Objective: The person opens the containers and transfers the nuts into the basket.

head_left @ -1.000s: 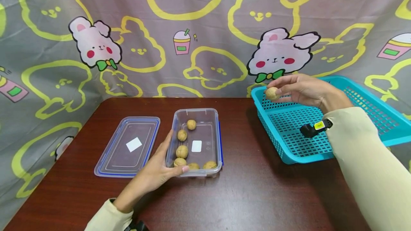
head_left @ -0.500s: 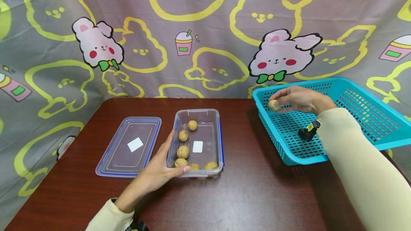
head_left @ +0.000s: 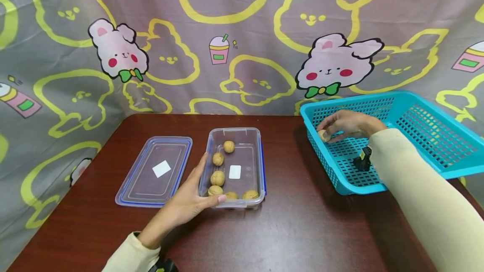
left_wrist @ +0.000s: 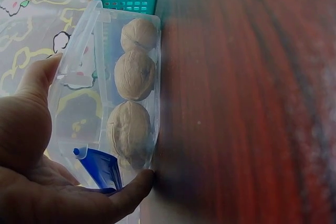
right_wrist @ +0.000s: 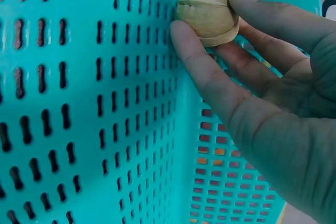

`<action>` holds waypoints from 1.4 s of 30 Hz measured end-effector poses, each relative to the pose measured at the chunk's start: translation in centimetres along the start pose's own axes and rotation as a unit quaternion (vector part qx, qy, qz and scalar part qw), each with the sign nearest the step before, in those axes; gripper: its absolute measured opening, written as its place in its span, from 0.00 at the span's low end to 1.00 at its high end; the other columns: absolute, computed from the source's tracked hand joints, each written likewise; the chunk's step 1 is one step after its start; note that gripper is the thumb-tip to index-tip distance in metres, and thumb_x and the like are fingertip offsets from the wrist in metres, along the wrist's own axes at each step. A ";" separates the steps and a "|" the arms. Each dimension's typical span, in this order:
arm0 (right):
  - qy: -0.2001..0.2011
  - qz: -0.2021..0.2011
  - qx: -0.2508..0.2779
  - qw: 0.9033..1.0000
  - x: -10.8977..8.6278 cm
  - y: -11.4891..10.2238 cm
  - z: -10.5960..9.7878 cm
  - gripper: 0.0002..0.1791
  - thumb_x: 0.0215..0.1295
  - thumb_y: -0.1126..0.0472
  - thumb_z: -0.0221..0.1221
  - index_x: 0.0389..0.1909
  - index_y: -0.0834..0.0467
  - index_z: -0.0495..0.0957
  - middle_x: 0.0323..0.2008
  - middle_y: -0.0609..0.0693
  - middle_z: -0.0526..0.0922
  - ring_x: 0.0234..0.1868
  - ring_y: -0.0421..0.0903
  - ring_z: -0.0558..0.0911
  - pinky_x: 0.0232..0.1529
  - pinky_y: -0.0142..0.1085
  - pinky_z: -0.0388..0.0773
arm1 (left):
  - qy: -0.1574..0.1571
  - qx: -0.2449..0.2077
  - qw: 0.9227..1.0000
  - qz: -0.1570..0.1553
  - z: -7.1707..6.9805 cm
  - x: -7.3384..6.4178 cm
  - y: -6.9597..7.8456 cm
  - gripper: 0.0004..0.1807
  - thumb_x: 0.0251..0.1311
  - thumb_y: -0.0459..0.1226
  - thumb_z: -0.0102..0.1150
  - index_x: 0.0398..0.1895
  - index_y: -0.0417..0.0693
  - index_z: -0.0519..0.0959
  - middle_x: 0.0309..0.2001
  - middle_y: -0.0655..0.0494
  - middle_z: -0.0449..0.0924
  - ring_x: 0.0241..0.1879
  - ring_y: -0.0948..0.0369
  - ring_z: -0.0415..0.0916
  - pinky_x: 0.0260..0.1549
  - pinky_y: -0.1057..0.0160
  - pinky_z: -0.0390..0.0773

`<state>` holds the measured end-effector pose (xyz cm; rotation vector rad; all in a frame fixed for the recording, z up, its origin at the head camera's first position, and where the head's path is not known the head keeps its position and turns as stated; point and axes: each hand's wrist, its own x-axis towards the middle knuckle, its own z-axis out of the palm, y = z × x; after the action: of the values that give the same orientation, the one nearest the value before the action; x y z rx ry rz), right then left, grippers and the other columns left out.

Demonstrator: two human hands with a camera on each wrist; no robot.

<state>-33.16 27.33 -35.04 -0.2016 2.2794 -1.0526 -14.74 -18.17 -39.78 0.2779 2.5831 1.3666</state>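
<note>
My left hand grips the near left corner of a clear plastic container, its thumb over the near rim. Several walnuts lie inside along the left and near walls. The left wrist view shows the fingers around a corner, beside a blue clip. My right hand is inside the turquoise basket, pinching one walnut between thumb and fingers. In the right wrist view that walnut is close to the basket's perforated wall; whether it touches cannot be told.
A clear lid with a blue seal lies flat on the dark red-brown table, left of the container. A patterned cloth hangs behind the table. A black wrist camera hangs under the right wrist, over the basket floor.
My right hand has lowered with the walnut from above the basket's far left rim into the basket, by its left wall. The left hand keeps its hold; the view has shifted slightly.
</note>
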 end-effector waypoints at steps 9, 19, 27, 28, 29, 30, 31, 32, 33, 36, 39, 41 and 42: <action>0.003 0.012 -0.004 1.000 -0.1 -0.5 0.4 0.24 0.72 0.65 0.62 0.64 0.72 0.75 0.50 0.56 0.84 0.50 0.51 0.83 0.59 0.50 0.84 | -0.001 0.004 1.000 -0.004 -0.1 0.0 0.1 0.68 0.58 0.50 0.76 0.87 0.53 0.34 0.86 0.38 0.37 0.83 0.39 0.41 0.78 0.33 0.45; 0.003 0.013 -0.025 1.000 -0.2 -0.5 0.4 0.26 0.75 0.65 0.59 0.69 0.72 0.71 0.60 0.65 0.79 0.52 0.53 0.82 0.59 0.52 0.84 | -0.001 0.002 1.000 -0.002 0.0 0.0 0.2 0.68 0.57 0.50 0.77 0.87 0.53 0.35 0.86 0.39 0.37 0.83 0.39 0.42 0.78 0.33 0.45; 0.008 0.019 -0.046 0.999 -0.5 -0.7 0.1 0.25 0.77 0.65 0.54 0.70 0.70 0.71 0.66 0.67 0.76 0.56 0.55 0.81 0.60 0.54 0.83 | 0.000 0.003 1.000 -0.006 0.0 -0.1 0.2 0.68 0.57 0.50 0.77 0.87 0.55 0.35 0.85 0.39 0.38 0.83 0.39 0.43 0.78 0.33 0.46; 0.009 0.019 -0.048 0.999 -0.5 -0.7 0.1 0.25 0.77 0.64 0.55 0.70 0.70 0.71 0.65 0.67 0.77 0.56 0.55 0.81 0.60 0.55 0.83 | 0.000 0.002 1.000 -0.006 0.0 -0.1 0.2 0.68 0.57 0.50 0.77 0.87 0.55 0.35 0.85 0.39 0.38 0.83 0.38 0.43 0.78 0.32 0.46; 0.010 0.019 -0.050 0.999 -0.6 -0.7 0.0 0.25 0.77 0.64 0.55 0.70 0.69 0.71 0.65 0.67 0.77 0.57 0.56 0.81 0.60 0.56 0.82 | 0.000 0.002 1.000 -0.005 0.0 0.0 0.2 0.67 0.57 0.50 0.77 0.87 0.55 0.35 0.85 0.38 0.38 0.83 0.38 0.43 0.78 0.32 0.46; 0.011 0.019 -0.053 0.998 -0.7 -0.7 -0.1 0.25 0.77 0.63 0.55 0.70 0.69 0.71 0.65 0.67 0.77 0.58 0.58 0.81 0.61 0.57 0.82 | 0.000 0.001 1.000 -0.004 0.0 0.0 0.2 0.67 0.58 0.50 0.77 0.87 0.55 0.35 0.85 0.38 0.38 0.83 0.38 0.44 0.78 0.32 0.46; 0.012 0.020 -0.059 0.998 -0.9 -0.8 -0.2 0.25 0.78 0.63 0.55 0.70 0.69 0.71 0.65 0.67 0.77 0.60 0.60 0.80 0.61 0.58 0.81 | 0.000 0.000 1.000 -0.004 0.1 0.0 0.2 0.67 0.58 0.49 0.77 0.87 0.54 0.35 0.85 0.38 0.39 0.82 0.38 0.44 0.78 0.32 0.46; 0.015 0.023 -0.065 0.998 -1.0 -0.9 -0.3 0.25 0.78 0.62 0.55 0.70 0.68 0.71 0.66 0.68 0.77 0.61 0.62 0.79 0.62 0.59 0.80 | 0.000 -0.001 1.000 -0.004 0.1 0.0 0.2 0.67 0.58 0.49 0.77 0.87 0.54 0.35 0.85 0.38 0.39 0.82 0.38 0.44 0.78 0.33 0.47; 0.017 0.025 -0.074 0.997 -1.2 -1.1 -0.5 0.24 0.78 0.62 0.55 0.70 0.68 0.71 0.66 0.69 0.76 0.63 0.64 0.78 0.62 0.61 0.80 | -0.001 -0.002 1.000 -0.004 0.1 0.0 0.2 0.67 0.58 0.49 0.77 0.87 0.54 0.35 0.85 0.38 0.38 0.83 0.39 0.44 0.78 0.33 0.47; 0.023 0.032 -0.098 0.994 -2.0 -2.0 -1.0 0.23 0.78 0.62 0.55 0.68 0.68 0.72 0.67 0.71 0.75 0.66 0.68 0.75 0.63 0.64 0.77 | -0.001 -0.006 1.000 -0.001 0.2 0.0 0.2 0.67 0.58 0.48 0.77 0.87 0.53 0.35 0.85 0.38 0.38 0.83 0.39 0.44 0.78 0.33 0.47; 0.037 0.030 -0.117 0.992 -3.0 -3.6 -1.5 0.22 0.77 0.63 0.55 0.67 0.68 0.73 0.66 0.71 0.76 0.66 0.69 0.75 0.63 0.65 0.77 | 0.001 -0.006 1.000 0.005 0.0 -0.1 0.3 0.68 0.58 0.48 0.77 0.87 0.52 0.35 0.85 0.36 0.39 0.82 0.38 0.45 0.78 0.33 0.47; 0.049 0.019 -0.126 0.991 -3.6 -4.8 -1.6 0.23 0.77 0.63 0.56 0.67 0.68 0.73 0.65 0.71 0.76 0.66 0.69 0.75 0.62 0.64 0.78 | 0.003 -0.005 1.000 0.009 -0.1 -0.2 0.2 0.68 0.58 0.48 0.77 0.87 0.51 0.34 0.85 0.35 0.39 0.82 0.37 0.45 0.78 0.33 0.48; 0.055 0.010 -0.129 0.990 -3.9 -5.4 -1.6 0.23 0.77 0.63 0.56 0.67 0.69 0.73 0.65 0.71 0.77 0.65 0.69 0.76 0.62 0.63 0.78 | 0.004 -0.003 1.000 0.010 -0.2 -0.2 0.2 0.68 0.58 0.48 0.77 0.87 0.50 0.34 0.85 0.35 0.39 0.82 0.37 0.45 0.78 0.33 0.48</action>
<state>-31.56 26.18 -28.46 -0.2293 2.5094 -0.7734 -14.59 -18.21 -39.49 0.2979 2.5883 1.3857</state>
